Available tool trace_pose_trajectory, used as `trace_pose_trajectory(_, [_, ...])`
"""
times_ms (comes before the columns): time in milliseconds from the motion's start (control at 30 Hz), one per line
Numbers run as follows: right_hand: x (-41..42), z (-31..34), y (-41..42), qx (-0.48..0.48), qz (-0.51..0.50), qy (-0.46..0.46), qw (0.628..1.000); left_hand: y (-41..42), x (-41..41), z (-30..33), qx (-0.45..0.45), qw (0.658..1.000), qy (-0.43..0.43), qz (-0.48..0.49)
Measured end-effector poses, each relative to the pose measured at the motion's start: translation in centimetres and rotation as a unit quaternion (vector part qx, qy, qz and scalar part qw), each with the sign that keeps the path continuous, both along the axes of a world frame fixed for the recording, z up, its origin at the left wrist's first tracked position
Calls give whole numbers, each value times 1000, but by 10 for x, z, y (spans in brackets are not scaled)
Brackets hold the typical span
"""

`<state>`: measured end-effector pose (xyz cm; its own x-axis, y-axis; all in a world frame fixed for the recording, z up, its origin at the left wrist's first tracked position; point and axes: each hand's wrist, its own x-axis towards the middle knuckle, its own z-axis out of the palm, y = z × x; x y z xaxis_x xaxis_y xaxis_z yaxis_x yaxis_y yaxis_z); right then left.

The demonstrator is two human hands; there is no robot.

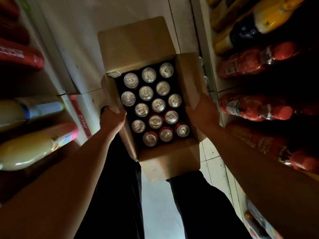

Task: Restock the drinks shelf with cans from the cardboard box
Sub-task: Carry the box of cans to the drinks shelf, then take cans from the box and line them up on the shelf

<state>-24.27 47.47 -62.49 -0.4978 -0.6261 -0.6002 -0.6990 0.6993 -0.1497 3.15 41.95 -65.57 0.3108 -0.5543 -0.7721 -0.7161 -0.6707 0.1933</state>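
An open cardboard box (185,78) hangs between both arms above the floor, its flaps folded outward. Several cans (146,93) with silver tops and red sides stand upright inside it in rows. My left hand (113,118) grips the box's left wall, fingers curled over the rim. My right hand (202,110) grips the right wall the same way. The drinks shelf on the right (209,69) shows the silver tops of a few cans (206,81) just past the box's right flap.
Shelves close in on both sides of a narrow tiled aisle (155,195). Red-capped bottles (255,107) and orange-capped bottles (271,16) fill the right racks. Pale juice bottles (34,145) and red-labelled bottles (20,56) line the left. My dark trouser legs stand below the box.
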Motion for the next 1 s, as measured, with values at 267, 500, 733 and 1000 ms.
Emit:
trace_pose_trajectory(267, [48, -9, -85, -79, -58, -152, 984, -73, -14, 14, -207, 974, 18, -88])
trace_pose_trajectory(500, [71, -43, -140, 25, -161, -175, 971, -107, 9, 15, -163, 952, -20, -260])
trace_pose_trajectory(733, [84, -61, -156, -63, -394, -205, 894, -108, 14, 2, -159, 954, 32, -251])
trace_pose_trajectory(1000, [81, -50, -146, -55, -313, -90, 944, -104, 8, 2, -110, 959, 37, -260])
